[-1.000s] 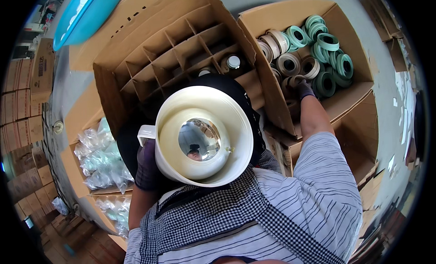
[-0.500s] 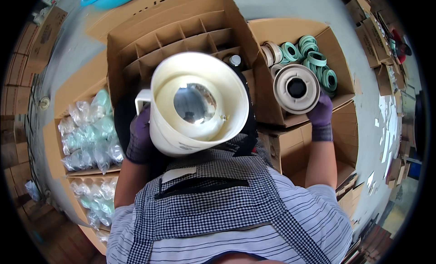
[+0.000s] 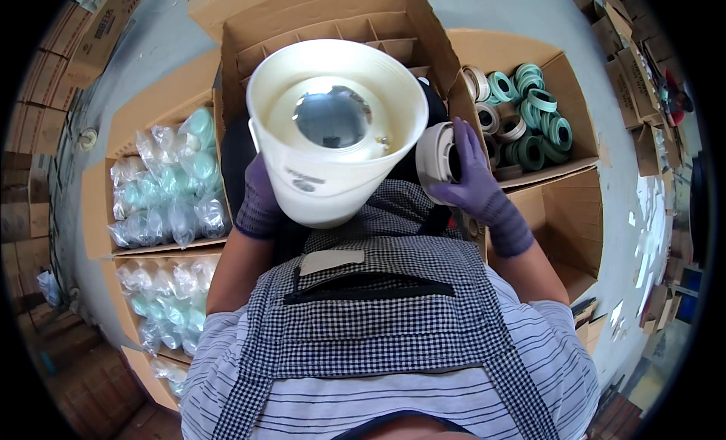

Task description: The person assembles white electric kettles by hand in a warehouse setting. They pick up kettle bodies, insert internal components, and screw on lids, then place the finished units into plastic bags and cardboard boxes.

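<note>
My left hand (image 3: 259,194), in a purple glove, grips the handle side of a cream-white thermos jug (image 3: 325,190); most of its fingers are hidden behind the jug. The jug's wide open end faces up toward me. Inside it shows the rounded, mirror-like end of a glass liner (image 3: 333,116), with a small nub at one side. In my gloved right hand (image 3: 473,175) is a round beige plastic base ring (image 3: 433,161), turned on edge just right of the jug and apart from it. My fingers lie along the ring's outer side, thumb at its lower edge.
An open carton (image 3: 454,43) at the right holds several green and beige rings (image 3: 541,118). Ahead stands a carton with cardboard dividers (image 3: 370,27). Cartons of plastic-wrapped pieces (image 3: 162,186) sit at the left. Another open carton (image 3: 563,220) lies beneath my right forearm.
My right hand has brought the base ring left from over the ring carton to beside the jug, turning it from face-up to on edge. The jug is tilted a little more upright, still in my left hand.
</note>
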The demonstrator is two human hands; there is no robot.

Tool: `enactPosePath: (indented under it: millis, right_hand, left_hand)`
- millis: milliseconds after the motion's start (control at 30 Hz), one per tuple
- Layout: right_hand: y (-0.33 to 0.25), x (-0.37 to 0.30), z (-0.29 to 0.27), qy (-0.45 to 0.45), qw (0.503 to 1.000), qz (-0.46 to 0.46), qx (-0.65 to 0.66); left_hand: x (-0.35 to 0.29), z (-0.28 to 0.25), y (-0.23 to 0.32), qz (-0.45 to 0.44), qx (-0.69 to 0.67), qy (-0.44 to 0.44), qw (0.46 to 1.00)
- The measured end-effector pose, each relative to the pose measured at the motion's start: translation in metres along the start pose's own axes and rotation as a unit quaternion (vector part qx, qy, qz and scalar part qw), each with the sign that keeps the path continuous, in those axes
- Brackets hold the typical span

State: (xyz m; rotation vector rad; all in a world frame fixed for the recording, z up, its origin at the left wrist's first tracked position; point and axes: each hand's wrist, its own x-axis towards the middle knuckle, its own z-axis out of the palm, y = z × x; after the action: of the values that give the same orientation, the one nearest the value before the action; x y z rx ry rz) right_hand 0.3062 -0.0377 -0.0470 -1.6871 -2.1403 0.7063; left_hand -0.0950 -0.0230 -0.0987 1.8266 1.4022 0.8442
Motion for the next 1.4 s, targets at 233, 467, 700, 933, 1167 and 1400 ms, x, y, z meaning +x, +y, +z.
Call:
enactPosePath:
  millis: [233,467,700,933,1167,1400]
  right_hand:
    - [-0.01,0.007,-0.048,0.03,0.845,0.061,0.53]
    - [-0.092,0.021,-0.089,0.012,0.92,-0.262,0.292]
    - [-0.103,0.036,-0.092,-0.042,0.907,-0.398,0.133]
    - [-0.124,0.035,-0.104,-0.048,0.799,-0.598,0.047]
    - [-0.048,0.012,-0.127,-0.263,0.953,0.018,0.149]
    - [-0.092,0.039,-0.131,-0.2,0.947,-0.232,0.098]
  left_hand:
    - [-0.007,-0.02,0.07,0.175,0.233,0.13,0.948]
    - [-0.011,-0.029,0.098,-0.064,-0.114,0.112,0.985]
    - [0.021,-0.056,0.09,0.078,-0.157,-0.137,0.975]
    - [0.034,-0.032,0.092,-0.003,-0.191,-0.369,0.91]
    - [0.027,-0.026,0.097,0.103,-0.044,0.129,0.985]
    - [0.019,-0.035,0.111,0.033,-0.128,0.088,0.987]
